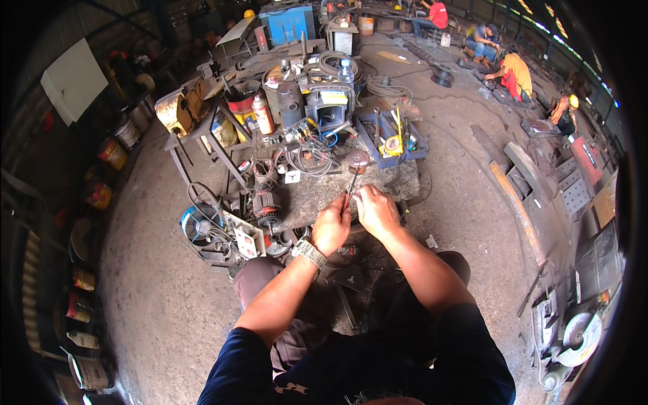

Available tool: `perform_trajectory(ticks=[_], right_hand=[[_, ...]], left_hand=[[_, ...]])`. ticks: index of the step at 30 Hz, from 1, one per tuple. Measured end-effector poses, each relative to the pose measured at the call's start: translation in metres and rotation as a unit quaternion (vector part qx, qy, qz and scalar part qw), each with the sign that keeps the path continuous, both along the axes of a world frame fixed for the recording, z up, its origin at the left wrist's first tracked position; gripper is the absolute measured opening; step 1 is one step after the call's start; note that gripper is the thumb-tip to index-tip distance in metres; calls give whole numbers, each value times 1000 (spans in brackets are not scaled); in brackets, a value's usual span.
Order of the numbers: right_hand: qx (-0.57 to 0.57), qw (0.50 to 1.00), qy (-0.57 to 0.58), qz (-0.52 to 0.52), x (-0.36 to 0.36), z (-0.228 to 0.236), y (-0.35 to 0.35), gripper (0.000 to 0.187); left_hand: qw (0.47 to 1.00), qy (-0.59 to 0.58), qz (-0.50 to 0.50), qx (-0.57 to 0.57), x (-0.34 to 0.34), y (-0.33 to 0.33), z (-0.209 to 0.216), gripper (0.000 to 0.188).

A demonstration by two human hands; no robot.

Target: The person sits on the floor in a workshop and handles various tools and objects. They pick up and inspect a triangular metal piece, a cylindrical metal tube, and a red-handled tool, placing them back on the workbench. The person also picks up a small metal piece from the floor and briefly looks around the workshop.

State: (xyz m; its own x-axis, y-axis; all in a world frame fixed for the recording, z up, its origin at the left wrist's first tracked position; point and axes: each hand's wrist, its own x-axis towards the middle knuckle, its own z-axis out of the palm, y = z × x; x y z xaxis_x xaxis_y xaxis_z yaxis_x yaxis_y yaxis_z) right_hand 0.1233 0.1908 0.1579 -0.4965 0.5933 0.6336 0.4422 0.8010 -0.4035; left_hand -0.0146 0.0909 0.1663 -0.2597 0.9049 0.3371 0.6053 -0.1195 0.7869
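Note:
My two hands meet over the near edge of a worn worktop [398, 179]. My left hand [331, 226], below a wristwatch, is closed round a slim tool [353, 185] with a dark shaft and some red at its grip. The shaft points away from me, toward a round disc [356, 159]. Right beside it, my right hand [379, 212] is closed in a pinch; what its fingers hold is too small to tell. To the left lie a red-and-black power tool body [268, 208], coiled cable [312, 160] and a small white card [292, 177].
A blue tray [385, 160] with a yellow tape measure [393, 145] stands at the back right of the worktop. A spray can [262, 116] and water bottle [345, 71] stand farther back. Left below sits a bin of parts [200, 226]. Several people crouch at the far right.

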Motion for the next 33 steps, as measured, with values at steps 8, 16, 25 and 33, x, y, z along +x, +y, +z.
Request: perform_trajectory(ticks=[8, 16, 25, 33], right_hand=[[-390, 907, 157, 21, -5, -13, 15, 16], [-90, 984, 152, 18, -6, -8, -2, 12], [-46, 995, 92, 15, 0, -8, -1, 17], [-533, 730, 414, 109, 13, 11, 33, 23]], left_hand=[[996, 72, 9, 59, 2, 5, -11, 44], [998, 34, 14, 40, 4, 3, -11, 41], [1000, -17, 3, 3, 1, 3, -15, 43], [889, -395, -162, -167, 6, -5, 3, 48]])
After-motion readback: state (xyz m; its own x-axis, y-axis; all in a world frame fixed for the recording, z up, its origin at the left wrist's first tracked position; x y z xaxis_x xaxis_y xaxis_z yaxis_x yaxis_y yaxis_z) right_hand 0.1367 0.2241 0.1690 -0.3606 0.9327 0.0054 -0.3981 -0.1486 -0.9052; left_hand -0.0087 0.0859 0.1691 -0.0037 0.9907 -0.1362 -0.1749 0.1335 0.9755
